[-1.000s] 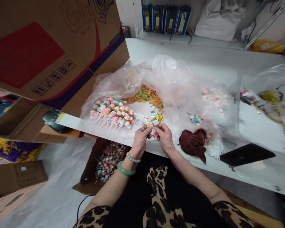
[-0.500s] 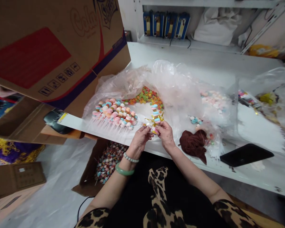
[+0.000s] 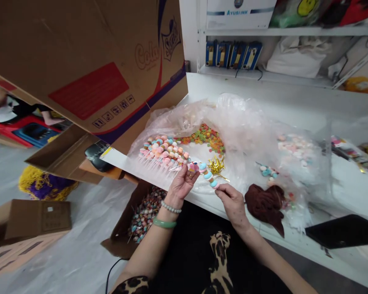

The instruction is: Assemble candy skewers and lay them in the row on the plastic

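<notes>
My left hand (image 3: pixel 182 183) is closed on the stick end of a skewer of pink and blue marshmallow-like pieces (image 3: pixel 207 175), beside a small colourful tag (image 3: pixel 193 166). At the skewer's other end, the fingertips of my right hand (image 3: pixel 234 203) pinch the last piece. The skewer slants down to the right between the hands. Just behind it lies a bunch of gold twist ties (image 3: pixel 217 165). Left of these, a row of similar skewers (image 3: pixel 164 151) rests on the table with white sticks toward me. Small green and orange rings (image 3: pixel 207 136) are heaped on clear plastic behind.
A large cardboard box (image 3: pixel 88 61) stands at the left. Below the table edge, an open carton (image 3: pixel 121 220) holds many small beaded sticks. Brown cloth (image 3: pixel 265 204) and a black phone-like slab (image 3: pixel 345 231) lie on the right. Part of another person (image 3: pixel 27 108) shows far left.
My hands have moved apart, and the skewer, upright behind them before, now stretches between them. My right hand has shifted to its end. The view has tilted up and turned left.
</notes>
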A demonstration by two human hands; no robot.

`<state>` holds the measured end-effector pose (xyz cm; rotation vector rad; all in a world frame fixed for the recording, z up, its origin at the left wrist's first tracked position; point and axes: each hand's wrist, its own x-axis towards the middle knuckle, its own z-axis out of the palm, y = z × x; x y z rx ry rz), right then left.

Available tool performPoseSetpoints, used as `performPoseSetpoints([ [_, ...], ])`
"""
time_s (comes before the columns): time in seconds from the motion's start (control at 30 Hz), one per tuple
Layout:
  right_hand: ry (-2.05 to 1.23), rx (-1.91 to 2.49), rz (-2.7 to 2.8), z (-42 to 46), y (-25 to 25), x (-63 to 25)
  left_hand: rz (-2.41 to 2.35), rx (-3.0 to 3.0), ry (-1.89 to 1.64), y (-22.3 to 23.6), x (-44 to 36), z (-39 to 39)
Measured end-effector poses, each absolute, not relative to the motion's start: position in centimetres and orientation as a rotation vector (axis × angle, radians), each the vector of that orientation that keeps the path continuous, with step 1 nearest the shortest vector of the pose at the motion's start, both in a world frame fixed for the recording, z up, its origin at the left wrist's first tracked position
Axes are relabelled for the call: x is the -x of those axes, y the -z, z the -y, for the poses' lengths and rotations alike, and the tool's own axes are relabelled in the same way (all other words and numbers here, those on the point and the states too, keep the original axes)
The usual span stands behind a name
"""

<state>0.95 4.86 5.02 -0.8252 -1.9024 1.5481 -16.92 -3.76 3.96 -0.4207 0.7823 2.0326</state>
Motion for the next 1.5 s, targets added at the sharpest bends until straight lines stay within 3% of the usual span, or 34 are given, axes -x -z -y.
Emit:
performPoseSetpoints([
  [0.57, -0.477, 0.563, 2.498, -6.4, -4.5, -2.8, -0.943, 0.206, -2.070, -3.6, 17.7, 4.7],
  [1.03, -0.397, 0.587, 2.530, -6.1, -4.6, -2.3, -1.140, -0.015, -2.032, -2.5, 17.6, 4.8],
  [1.13, -0.596, 0.623, 2.478, -5.8, -4.5, -2.3, -1.259, -0.051, -1.984, -2.8, 16.7, 4.5],
  [1.4, -1.873, 0.994, 1.869, -5.1, -2.2, -0.8, -1.127, 0.012, -1.989, -2.5, 15.0, 3.8],
  [1.5, -2.083, 1.085, 1.636, -4.7, -1.4, -0.1, -1.118, -0.042, -1.936, -2.5, 15.0, 4.0],
])
